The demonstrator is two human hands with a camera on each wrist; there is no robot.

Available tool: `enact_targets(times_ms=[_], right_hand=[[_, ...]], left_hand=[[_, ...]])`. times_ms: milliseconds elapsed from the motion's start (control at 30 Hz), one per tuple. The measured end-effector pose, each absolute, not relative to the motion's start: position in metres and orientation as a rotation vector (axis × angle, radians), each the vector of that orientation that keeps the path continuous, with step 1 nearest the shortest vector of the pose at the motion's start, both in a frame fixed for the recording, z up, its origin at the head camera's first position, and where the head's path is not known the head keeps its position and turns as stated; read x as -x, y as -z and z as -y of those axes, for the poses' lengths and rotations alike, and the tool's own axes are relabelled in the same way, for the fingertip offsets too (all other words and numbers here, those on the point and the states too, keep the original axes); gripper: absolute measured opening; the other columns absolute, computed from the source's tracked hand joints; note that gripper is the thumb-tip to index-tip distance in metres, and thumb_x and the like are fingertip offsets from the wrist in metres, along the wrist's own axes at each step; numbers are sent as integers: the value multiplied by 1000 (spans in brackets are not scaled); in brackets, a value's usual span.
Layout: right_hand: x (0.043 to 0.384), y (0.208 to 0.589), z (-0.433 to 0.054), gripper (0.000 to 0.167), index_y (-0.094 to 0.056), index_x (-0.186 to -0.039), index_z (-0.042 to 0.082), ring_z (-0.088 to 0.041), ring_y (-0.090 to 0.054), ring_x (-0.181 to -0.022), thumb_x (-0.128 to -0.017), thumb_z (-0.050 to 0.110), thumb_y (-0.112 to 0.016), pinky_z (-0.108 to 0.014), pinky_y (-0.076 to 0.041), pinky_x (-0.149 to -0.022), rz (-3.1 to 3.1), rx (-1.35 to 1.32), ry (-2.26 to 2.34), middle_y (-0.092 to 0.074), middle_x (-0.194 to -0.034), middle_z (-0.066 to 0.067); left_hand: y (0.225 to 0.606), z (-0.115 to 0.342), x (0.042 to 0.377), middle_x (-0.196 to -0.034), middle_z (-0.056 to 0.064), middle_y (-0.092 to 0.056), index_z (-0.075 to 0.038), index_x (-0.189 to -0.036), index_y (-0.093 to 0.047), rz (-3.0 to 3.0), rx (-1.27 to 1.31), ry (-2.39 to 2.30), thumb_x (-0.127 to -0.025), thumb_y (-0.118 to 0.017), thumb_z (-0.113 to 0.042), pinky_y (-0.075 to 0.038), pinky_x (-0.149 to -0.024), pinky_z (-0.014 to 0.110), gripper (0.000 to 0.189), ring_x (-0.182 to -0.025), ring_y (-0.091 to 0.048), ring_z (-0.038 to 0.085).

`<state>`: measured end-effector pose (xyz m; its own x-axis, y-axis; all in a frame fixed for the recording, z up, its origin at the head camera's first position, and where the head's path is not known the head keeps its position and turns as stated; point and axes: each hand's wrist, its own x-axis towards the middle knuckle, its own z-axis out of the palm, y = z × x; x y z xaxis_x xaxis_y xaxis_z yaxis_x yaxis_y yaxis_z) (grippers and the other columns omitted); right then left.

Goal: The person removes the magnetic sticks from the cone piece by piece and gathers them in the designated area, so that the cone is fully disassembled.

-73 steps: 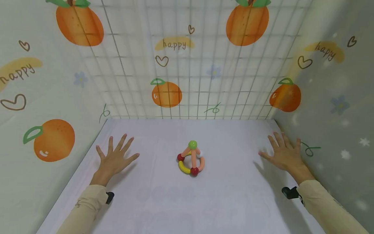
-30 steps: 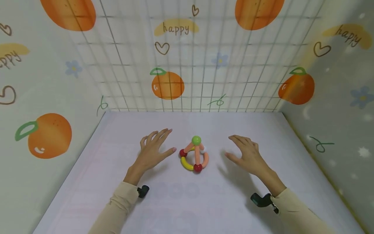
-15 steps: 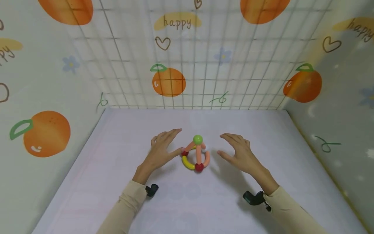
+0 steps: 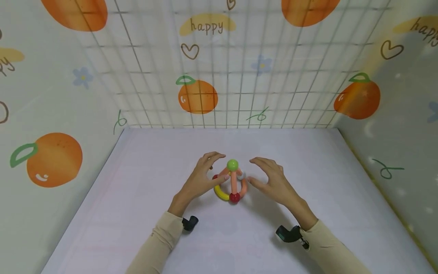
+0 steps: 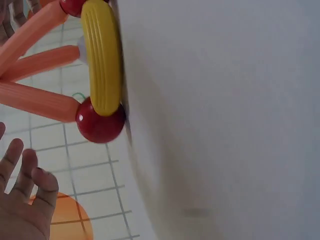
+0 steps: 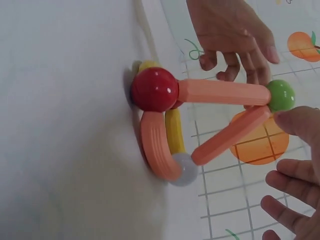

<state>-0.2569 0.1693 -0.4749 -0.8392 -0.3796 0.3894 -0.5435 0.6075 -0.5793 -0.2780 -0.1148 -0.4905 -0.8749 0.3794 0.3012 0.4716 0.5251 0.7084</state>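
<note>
A small pyramid of magnetic building rods and balls (image 4: 234, 182) stands on the table, with a green ball (image 4: 232, 165) on top. Straight pink rods slope down to two red balls (image 6: 154, 89) and a white ball (image 6: 184, 170). Curved yellow (image 5: 102, 60) and pink (image 6: 156, 145) rods form its ring base. To its left is my left hand (image 4: 200, 177), fingers loosely bent, its thumb overlapping the pyramid in the head view. My right hand (image 4: 277, 184) hovers on the other side, thumb tip close to the base ring. Neither hand grips anything.
A white sheet (image 4: 154, 152) covers the table. Cloth walls printed with oranges (image 4: 197, 97) rise at the back and both sides, and a wire grid shows through the back one. Each wrist carries a small black camera (image 4: 288, 233).
Both hands, first spread wide near the table's sides, have come inward to flank the pyramid. The fingers are now more bent. The head view has tilted down slightly; the pyramid keeps its shape.
</note>
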Motion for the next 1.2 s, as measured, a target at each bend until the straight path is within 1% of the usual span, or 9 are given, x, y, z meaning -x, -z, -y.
enact_targets(times_ms=[100, 167, 267, 567, 700, 833, 933, 1067, 1200], right_hand=[[257, 475, -164, 56, -56, -140, 14, -26, -41, -134, -89, 27, -77, -53, -28, -97, 2601, -772, -1078, -52, -144, -4], [258, 475, -160, 56, -56, -139, 14, -25, -42, -134, -89, 26, -77, -54, -29, -99, 2594, -777, -1085, -52, -144, -4], [260, 473, -155, 56, -57, -139, 13, -25, -43, -134, -89, 25, -78, -57, -29, -102, 2575, -792, -1102, -53, -143, -5], [261, 465, -142, 53, -57, -138, 14, -26, -43, -134, -90, 22, -77, -63, -31, -103, 2553, -820, -1143, -53, -143, -3], [263, 463, -137, 52, -58, -137, 13, -24, -44, -133, -90, 25, -77, -66, -34, -102, 2532, -829, -1150, -53, -142, -2], [264, 463, -133, 50, -59, -135, 14, -22, -49, -125, -91, 31, -77, -61, -39, -98, 2499, -847, -1173, -55, -138, -1], [265, 465, -130, 49, -60, -133, 15, -20, -51, -118, -91, 32, -76, -56, -41, -94, 2479, -868, -1189, -55, -137, 1], [267, 467, -128, 46, -60, -132, 17, -18, -51, -116, -91, 31, -76, -50, -40, -92, 2462, -886, -1210, -56, -134, 4], [270, 468, -127, 45, -61, -132, 16, -17, -53, -113, -91, 29, -76, -50, -40, -92, 2445, -892, -1209, -58, -130, 4]], left_hand=[[491, 110, 276, -143, -13, -41, -39, -143, -48, 2608, 751, 1394, -88, -72, -52, -49, -65, 33, 62, -98, -51, 22], [491, 108, 275, -140, -11, -44, -37, -143, -49, 2575, 760, 1446, -88, -75, -47, -47, -57, 29, 62, -91, -53, 22], [491, 105, 275, -138, -8, -47, -33, -142, -51, 2531, 771, 1493, -88, -77, -42, -48, -57, 25, 61, -90, -55, 22], [481, 98, 272, -134, -10, -51, -35, -138, -54, 2496, 751, 1489, -87, -76, -48, -49, -63, 27, 58, -86, -58, 18], [478, 95, 270, -131, -6, -54, -29, -139, -56, 2506, 756, 1510, -87, -77, -45, -52, -67, 29, 58, -84, -59, 18], [478, 92, 269, -129, -8, -55, -25, -137, -58, 2548, 711, 1506, -87, -78, -43, -54, -69, 28, 56, -81, -61, 15], [477, 91, 267, -126, -7, -57, -26, -134, -60, 2558, 646, 1589, -87, -79, -38, -55, -64, 28, 53, -75, -64, 14], [479, 88, 265, -126, -3, -57, -23, -135, -60, 2553, 595, 1790, -88, -80, -31, -54, -57, 28, 52, -68, -65, 20], [481, 84, 264, -123, 2, -57, -20, -133, -62, 2533, 539, 1924, -88, -79, -26, -56, -58, 31, 48, -69, -67, 32]])
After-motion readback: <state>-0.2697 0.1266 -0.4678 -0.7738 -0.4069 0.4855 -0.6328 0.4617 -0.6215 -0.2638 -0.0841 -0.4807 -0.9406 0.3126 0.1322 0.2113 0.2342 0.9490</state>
